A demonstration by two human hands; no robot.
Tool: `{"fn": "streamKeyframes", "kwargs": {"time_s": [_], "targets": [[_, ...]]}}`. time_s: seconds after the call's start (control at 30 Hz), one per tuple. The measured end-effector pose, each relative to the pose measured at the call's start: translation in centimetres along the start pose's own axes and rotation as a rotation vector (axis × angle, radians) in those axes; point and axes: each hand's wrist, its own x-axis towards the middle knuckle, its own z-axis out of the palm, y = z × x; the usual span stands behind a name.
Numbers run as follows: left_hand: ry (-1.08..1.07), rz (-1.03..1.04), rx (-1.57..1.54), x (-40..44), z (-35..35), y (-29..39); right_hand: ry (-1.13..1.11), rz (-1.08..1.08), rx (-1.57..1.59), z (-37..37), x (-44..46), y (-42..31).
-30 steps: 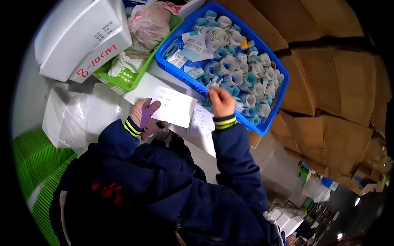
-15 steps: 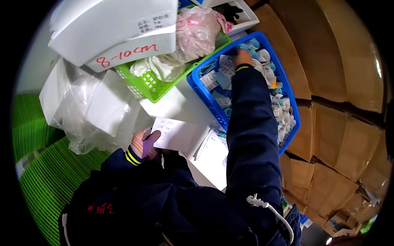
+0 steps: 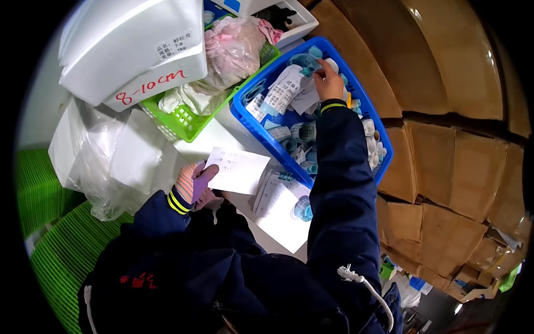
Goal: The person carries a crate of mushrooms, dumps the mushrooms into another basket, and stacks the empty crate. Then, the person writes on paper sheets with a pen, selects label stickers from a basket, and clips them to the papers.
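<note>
A white slip of paper (image 3: 239, 170) with handwriting is pinched in my left hand (image 3: 196, 181), which wears a purplish glove. My right hand (image 3: 329, 82) reaches into the far part of a blue basket (image 3: 278, 148) full of label rolls; its fingers are partly spread at the rolls, and whether they grip one is unclear. Printed label strips (image 3: 282, 90) lie beside that hand in the basket. Below the slip, more written sheets (image 3: 272, 195) rest on the white surface, with a small blue roll (image 3: 303, 208) at their right.
A green basket (image 3: 192, 129) with bagged items stands behind a white foam box (image 3: 150, 83) marked 8-10cm. Clear plastic (image 3: 105, 161) covers another white box at left. Green stacked crates (image 3: 78, 267) are at lower left, cardboard boxes (image 3: 445, 161) along the right.
My right hand has gone from the basket's near edge to its far part, and the label strips there have shifted. My left hand keeps the slip. The camera view has moved.
</note>
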Motion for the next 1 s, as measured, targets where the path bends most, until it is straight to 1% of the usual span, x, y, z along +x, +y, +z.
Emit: {"fn": "streamKeyframes", "kwargs": {"time_s": [0.07,0.1,0.13,0.2,0.23,0.27,0.33,0.37,0.4,0.47,0.5,0.53,0.6,0.63,0.67,0.73,0.8,0.83,0.87,0.9,0.93,0.97,1.0], "targets": [[-0.120,-0.135,-0.058,-0.2,0.4,2.8,0.065,0.003,-0.022,-1.6,0.0,-1.4],[-0.112,-0.147,-0.256,-0.4,1.6,4.1,0.117,-0.060,-0.024,-2.3,0.1,-1.6],[-0.128,-0.165,-0.254,0.4,0.8,2.8,0.156,-0.071,-0.033,-3.1,0.0,-1.9],[-0.131,-0.008,-0.277,1.2,0.9,3.1,0.307,-0.267,-0.098,-4.5,-0.2,-2.8],[-0.116,0.063,-0.307,1.3,1.4,4.2,0.297,-0.213,-0.052,-5.8,-0.4,-4.7],[-0.102,0.141,-0.212,0.9,1.5,5.9,0.277,-0.188,-0.038,-6.8,-0.5,-5.6],[-0.107,0.216,0.078,0.4,1.7,10.0,0.309,-0.215,0.012,-8.6,-0.7,-8.0],[-0.127,0.252,0.074,0.4,1.9,11.2,0.313,-0.218,0.036,-9.6,-0.8,-9.3],[-0.146,0.289,0.071,0.4,2.1,12.0,0.303,-0.225,0.099,-10.5,-1.0,-10.5],[-0.142,0.339,-0.005,-0.2,3.3,13.4,0.197,-0.130,0.320,-11.4,-1.7,-11.6],[-0.171,0.324,-0.013,-0.5,3.5,13.6,0.129,-0.042,0.569,-11.8,-2.7,-13.5],[-0.201,0.310,-0.021,-0.8,3.4,13.5,0.092,0.006,0.643,-11.8,-3.7,-14.8],[-0.255,0.159,0.040,-1.9,2.1,12.5,0.014,0.043,0.700,-10.9,-6.3,-16.5],[-0.260,0.121,0.097,-2.5,1.6,12.2,-0.018,0.080,0.698,-10.2,-7.7,-17.4],[-0.265,0.132,0.085,-1.5,-0.1,8.9,-0.047,0.066,0.739,-8.8,-9.3,-17.3],[-0.262,-0.111,0.175,-2.0,-2.7,6.0,-0.140,0.297,0.865,-6.1,-13.3,-18.3],[-0.272,-0.172,0.266,-0.9,-5.6,1.4,-0.202,0.475,0.924,-2.3,-17.0,-17.8],[-0.224,-0.326,0.190,-1.5,-6.2,0.8,-0.205,0.535,1.007,0.2,-19.0,-17.2],[-0.172,-0.478,0.114,-2.0,-6.8,0.4,-0.204,0.569,0.949,2.9,-21.3,-16.3],[-0.056,-0.379,-0.091,-2.4,-7.0,-2.1,-0.221,0.615,0.919,4.4,-22.5,-16.0],[-0.053,-0.397,-0.089,-2.2,-7.4,-2.5,-0.239,0.661,0.888,5.6,-23.6,-15.6],[-0.107,-0.431,-0.022,-1.8,-7.9,-2.8,-0.269,0.708,0.895,6.8,-24.4,-15.2],[-0.163,-0.465,0.043,-1.3,-8.3,-3.0,-0.272,0.712,0.930,7.9,-25.2,-14.8]]}}
